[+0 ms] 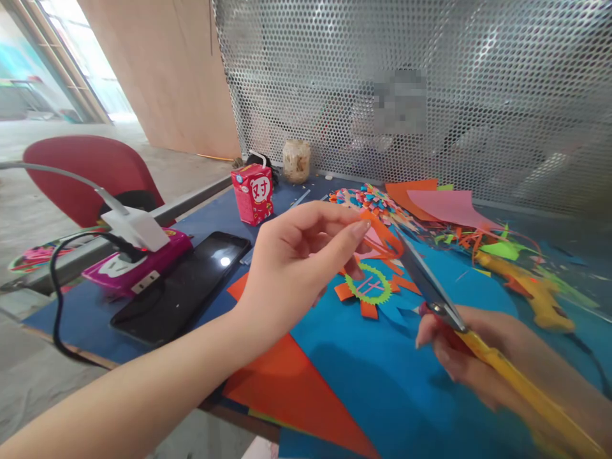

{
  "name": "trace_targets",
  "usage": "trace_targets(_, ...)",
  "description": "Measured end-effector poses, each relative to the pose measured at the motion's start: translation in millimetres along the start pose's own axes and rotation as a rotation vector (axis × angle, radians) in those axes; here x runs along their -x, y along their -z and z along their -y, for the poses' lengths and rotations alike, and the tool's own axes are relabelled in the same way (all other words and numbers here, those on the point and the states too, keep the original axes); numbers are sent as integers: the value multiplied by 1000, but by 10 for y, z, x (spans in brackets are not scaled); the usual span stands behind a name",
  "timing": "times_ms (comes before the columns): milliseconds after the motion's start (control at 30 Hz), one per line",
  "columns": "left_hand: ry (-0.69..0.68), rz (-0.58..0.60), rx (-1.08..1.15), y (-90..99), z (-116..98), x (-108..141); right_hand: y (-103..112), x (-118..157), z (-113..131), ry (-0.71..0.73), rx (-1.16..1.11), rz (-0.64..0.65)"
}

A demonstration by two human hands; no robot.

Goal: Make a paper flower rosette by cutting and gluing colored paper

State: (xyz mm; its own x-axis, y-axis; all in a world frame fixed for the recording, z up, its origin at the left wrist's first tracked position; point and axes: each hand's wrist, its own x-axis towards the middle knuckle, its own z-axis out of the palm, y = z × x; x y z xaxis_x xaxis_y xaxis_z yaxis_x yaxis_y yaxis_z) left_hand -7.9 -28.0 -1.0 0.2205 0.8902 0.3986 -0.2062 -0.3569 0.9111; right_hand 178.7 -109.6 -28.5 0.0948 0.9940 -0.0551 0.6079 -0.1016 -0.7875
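Between the thumb and fingers of my left hand is a small folded piece of orange paper. My right hand holds scissors with yellow and red handles; their blades point up and left, with the tips beside the orange paper. Below the held paper, a green zigzag-edged paper ring with pink strips inside and orange tabs around it lies on a large blue sheet. An orange sheet lies at the near edge, partly under my left forearm.
On the left are a black phone, a purple power strip and a cable. A red drink box and a jar stand at the back. Paper scraps and a yellow glue gun lie on the right.
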Motion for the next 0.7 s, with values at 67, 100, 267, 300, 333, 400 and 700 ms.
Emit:
trace_targets(67,2,-3,-13,5,0,-4,-5,-1,-2,-10,-26,-8)
trace_targets(100,5,0,-25,5,-1,-6,-8,-1,-2,-15,-41,-12)
trace_targets(267,27,70,-58,-12,-20,-8,-20,9,11,-23,-87,2)
trace_targets(300,27,89,-56,-17,-22,-6,-19,11,13,-31,-87,4)
trace_targets(333,22,106,-53,-21,-23,-2,-16,11,11,-36,-79,4)
trace_targets(400,9,130,-60,-27,-19,8,-4,3,-10,-38,-57,7)
trace_targets(700,-39,136,-118,-30,4,34,67,-66,-160,89,8,141)
